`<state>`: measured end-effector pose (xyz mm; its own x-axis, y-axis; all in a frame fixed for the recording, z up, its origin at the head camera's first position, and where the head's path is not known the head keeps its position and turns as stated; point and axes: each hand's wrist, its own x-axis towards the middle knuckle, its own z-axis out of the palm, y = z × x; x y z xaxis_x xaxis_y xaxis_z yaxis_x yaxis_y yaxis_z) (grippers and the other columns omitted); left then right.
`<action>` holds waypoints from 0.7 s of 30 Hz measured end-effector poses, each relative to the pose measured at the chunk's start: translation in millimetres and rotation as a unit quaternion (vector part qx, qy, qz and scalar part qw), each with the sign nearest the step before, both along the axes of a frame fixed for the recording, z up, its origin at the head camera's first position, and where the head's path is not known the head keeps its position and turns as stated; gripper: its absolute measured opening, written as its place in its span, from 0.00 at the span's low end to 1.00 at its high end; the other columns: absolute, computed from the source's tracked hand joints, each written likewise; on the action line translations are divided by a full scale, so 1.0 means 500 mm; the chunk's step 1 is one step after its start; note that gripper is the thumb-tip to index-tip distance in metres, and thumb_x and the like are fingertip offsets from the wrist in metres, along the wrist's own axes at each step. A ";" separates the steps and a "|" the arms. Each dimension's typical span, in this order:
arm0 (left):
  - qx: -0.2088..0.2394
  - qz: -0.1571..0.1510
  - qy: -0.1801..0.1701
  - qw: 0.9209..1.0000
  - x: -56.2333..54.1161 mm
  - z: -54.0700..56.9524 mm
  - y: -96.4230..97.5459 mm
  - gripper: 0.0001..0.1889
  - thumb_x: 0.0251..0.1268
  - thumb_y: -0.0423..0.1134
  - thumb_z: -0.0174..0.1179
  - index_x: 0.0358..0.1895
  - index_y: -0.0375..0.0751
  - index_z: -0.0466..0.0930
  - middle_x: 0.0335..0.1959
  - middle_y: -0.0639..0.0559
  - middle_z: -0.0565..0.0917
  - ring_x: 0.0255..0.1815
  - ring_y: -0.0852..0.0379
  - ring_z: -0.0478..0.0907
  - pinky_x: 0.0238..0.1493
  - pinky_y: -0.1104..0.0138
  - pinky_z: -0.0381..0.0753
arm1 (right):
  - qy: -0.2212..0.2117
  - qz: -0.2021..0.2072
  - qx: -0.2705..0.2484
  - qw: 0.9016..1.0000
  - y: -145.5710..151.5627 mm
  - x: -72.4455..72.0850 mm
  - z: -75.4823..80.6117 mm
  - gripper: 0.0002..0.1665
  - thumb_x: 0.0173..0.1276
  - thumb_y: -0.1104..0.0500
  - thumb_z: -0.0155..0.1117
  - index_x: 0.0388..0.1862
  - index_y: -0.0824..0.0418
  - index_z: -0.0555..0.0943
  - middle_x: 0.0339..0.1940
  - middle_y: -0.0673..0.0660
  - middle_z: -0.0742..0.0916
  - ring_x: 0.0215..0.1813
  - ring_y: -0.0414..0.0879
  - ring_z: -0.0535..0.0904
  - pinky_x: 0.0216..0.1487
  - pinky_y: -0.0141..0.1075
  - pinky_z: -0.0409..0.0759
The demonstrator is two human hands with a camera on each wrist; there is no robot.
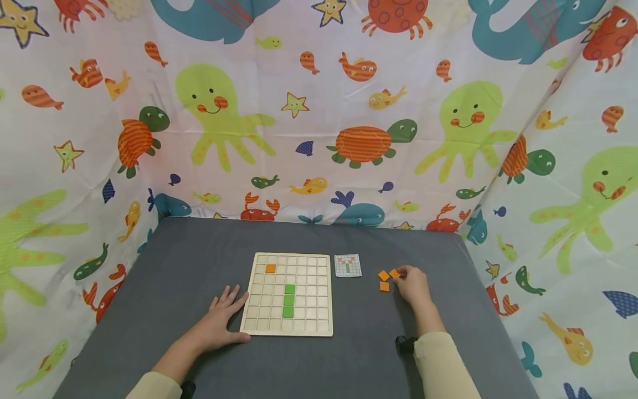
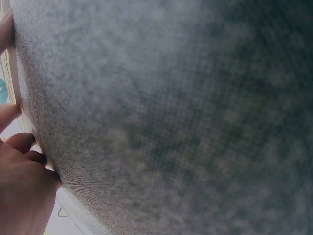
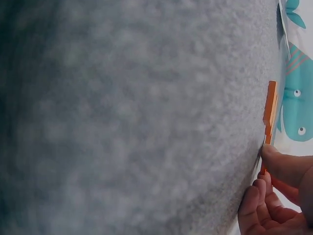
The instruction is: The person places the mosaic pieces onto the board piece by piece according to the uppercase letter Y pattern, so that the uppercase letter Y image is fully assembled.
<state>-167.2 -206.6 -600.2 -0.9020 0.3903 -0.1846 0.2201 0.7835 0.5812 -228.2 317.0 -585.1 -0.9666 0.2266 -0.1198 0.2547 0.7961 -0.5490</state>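
Observation:
A square wooden grid board (image 1: 311, 299) lies on the grey table in the head view. One orange tile (image 1: 270, 269) sits in its upper left part, and three green tiles (image 1: 288, 300) stand in a column near its middle. My left hand (image 1: 215, 324), fingers spread, rests at the board's left edge with the thumb at the lower left corner. Right of the board, my right hand (image 1: 415, 285) pinches an orange square tile (image 1: 395, 273) between thumb and fingers, low over the table. Two more orange tiles (image 1: 384, 286) lie beside it. The right wrist view shows the thumb against orange tiles (image 3: 270, 103).
A small card (image 1: 347, 266) printed with a coloured grid pattern lies between the board and the loose tiles. A curtain (image 1: 294, 127) with sea animals hangs behind the grey table (image 1: 299, 366) and along both sides. Each wrist wears a black band.

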 end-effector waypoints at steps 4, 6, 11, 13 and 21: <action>-0.001 -0.001 0.001 1.000 0.000 0.002 0.001 0.61 0.44 0.67 0.75 0.80 0.42 0.56 0.82 0.34 0.49 0.83 0.31 0.36 0.76 0.34 0.39 | -0.001 0.003 0.000 1.000 0.000 -0.001 0.010 0.19 0.71 0.61 0.67 0.57 0.68 0.81 0.50 0.67 0.84 0.50 0.58 0.80 0.51 0.53 0.80; 0.001 -0.002 0.000 1.000 -0.001 0.004 0.003 0.61 0.45 0.66 0.75 0.80 0.42 0.56 0.82 0.34 0.48 0.83 0.31 0.36 0.76 0.34 0.38 | 0.008 0.008 0.002 1.000 0.000 -0.002 0.016 0.18 0.70 0.61 0.68 0.56 0.68 0.82 0.49 0.67 0.84 0.49 0.58 0.80 0.50 0.52 0.80; 0.004 -0.001 -0.002 1.000 -0.002 0.005 0.008 0.60 0.45 0.65 0.76 0.80 0.43 0.56 0.82 0.35 0.48 0.83 0.32 0.35 0.77 0.35 0.38 | 0.048 0.033 0.009 0.998 -0.002 -0.004 0.033 0.17 0.69 0.63 0.68 0.54 0.68 0.82 0.47 0.66 0.83 0.48 0.58 0.80 0.50 0.53 0.80; 0.003 0.000 -0.001 1.000 -0.002 0.002 0.008 0.60 0.45 0.65 0.76 0.80 0.43 0.56 0.82 0.35 0.48 0.83 0.32 0.35 0.77 0.35 0.38 | 0.059 0.043 0.008 0.997 -0.010 -0.006 0.044 0.17 0.69 0.63 0.68 0.55 0.68 0.82 0.48 0.66 0.83 0.49 0.58 0.80 0.51 0.53 0.80; -0.002 0.001 0.005 1.000 0.000 0.000 0.002 0.61 0.45 0.65 0.76 0.80 0.43 0.56 0.82 0.35 0.48 0.83 0.32 0.36 0.77 0.35 0.38 | 0.064 0.061 0.008 0.996 -0.058 -0.012 0.088 0.17 0.71 0.61 0.67 0.56 0.66 0.83 0.50 0.64 0.82 0.48 0.56 0.80 0.50 0.51 0.83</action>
